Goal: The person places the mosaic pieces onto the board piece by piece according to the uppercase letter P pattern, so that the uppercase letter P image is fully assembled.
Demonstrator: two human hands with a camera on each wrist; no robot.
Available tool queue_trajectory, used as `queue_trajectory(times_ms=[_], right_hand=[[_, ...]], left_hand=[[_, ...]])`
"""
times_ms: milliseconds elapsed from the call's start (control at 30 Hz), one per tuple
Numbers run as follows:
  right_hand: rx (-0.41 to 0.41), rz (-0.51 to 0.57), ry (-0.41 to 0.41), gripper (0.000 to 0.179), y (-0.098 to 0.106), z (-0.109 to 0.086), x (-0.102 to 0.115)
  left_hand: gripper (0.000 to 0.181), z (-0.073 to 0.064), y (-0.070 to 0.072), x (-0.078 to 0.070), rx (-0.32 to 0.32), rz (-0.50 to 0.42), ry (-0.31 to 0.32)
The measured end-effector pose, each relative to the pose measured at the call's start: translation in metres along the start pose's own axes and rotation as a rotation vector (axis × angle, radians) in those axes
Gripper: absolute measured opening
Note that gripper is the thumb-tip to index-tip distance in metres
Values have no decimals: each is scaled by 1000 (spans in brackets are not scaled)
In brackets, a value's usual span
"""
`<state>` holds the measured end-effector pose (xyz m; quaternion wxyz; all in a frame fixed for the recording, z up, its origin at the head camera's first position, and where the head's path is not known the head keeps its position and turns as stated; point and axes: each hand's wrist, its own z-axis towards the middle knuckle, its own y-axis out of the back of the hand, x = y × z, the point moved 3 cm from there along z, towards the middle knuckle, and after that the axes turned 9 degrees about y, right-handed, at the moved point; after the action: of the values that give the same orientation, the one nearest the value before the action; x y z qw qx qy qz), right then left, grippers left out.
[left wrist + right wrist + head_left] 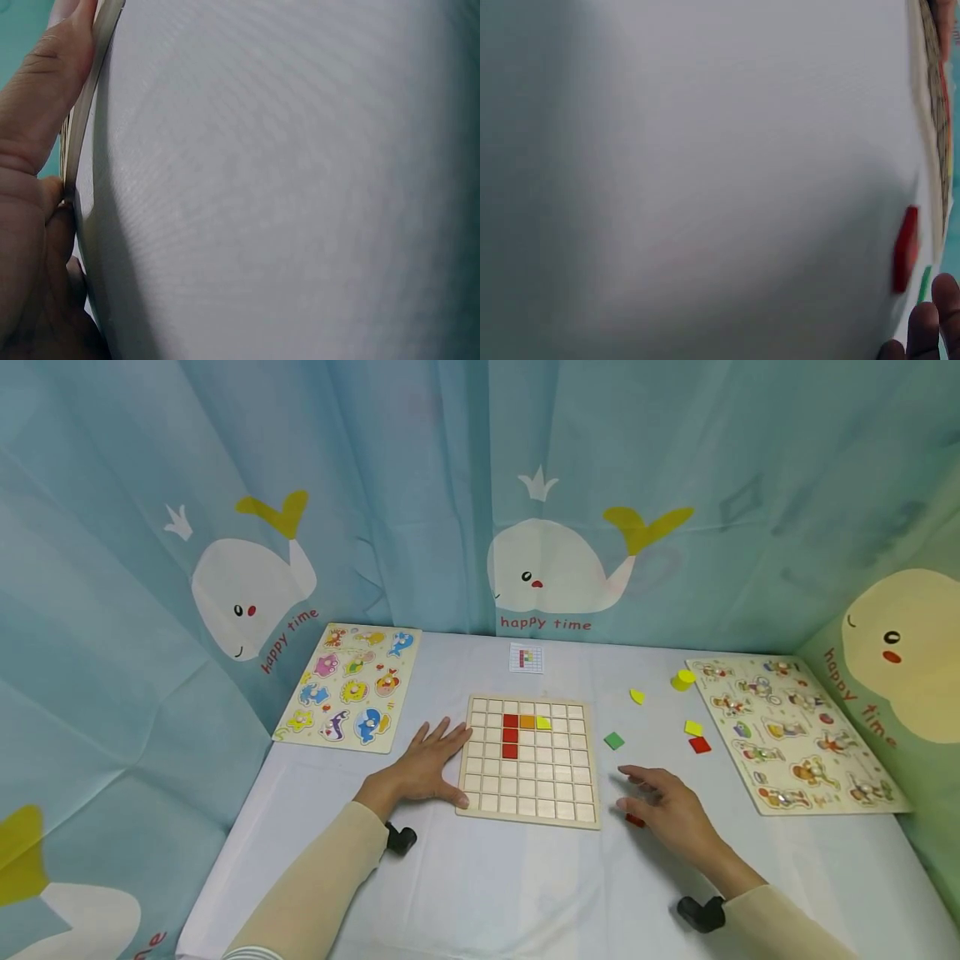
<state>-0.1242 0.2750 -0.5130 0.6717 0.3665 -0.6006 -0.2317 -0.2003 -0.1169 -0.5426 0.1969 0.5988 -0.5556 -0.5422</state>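
Note:
A wooden grid board (pixel 528 785) lies flat in the middle, with three red squares (pixel 510 737) in a column, an orange square (pixel 527 722) and a yellow piece (pixel 543 723) in its cells. My left hand (pixel 423 768) spreads its fingers along the board's left edge, thumb at the lower corner. My right hand (pixel 667 810) hovers right of the board, fingers loosely bent and holding nothing. Partly hidden below its thumb is a red piece (pixel 635 820), also visible in the right wrist view as a red block (pixel 906 250). A green square (pixel 614 741) lies just beyond the fingertips.
Farther right lie a yellow quarter-round piece (pixel 637 696), a yellow cylinder (pixel 683 680), a yellow square (pixel 693 727) and a red square (pixel 700 745). A small pattern card (pixel 527 657) sits behind the board. Picture puzzles flank it, one left (pixel 348 689), one right (pixel 795 735).

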Motion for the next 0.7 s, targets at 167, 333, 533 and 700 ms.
queue_trajectory(times_ms=[167,333,533,700], right_hand=[[69,-73,25,71,1,-10,-11],[70,-149,40,72,6,-14,-20],[44,-159,66,53,9,-9,-28],[34,-150,130,41,9,-3,-28]], left_hand=[[129,-1,1,0,2,-10,-7],[129,-1,1,0,5,-11,-1],[129,-2,1,-1,5,-12,4],[129,-2,2,-1,7,-19,7]])
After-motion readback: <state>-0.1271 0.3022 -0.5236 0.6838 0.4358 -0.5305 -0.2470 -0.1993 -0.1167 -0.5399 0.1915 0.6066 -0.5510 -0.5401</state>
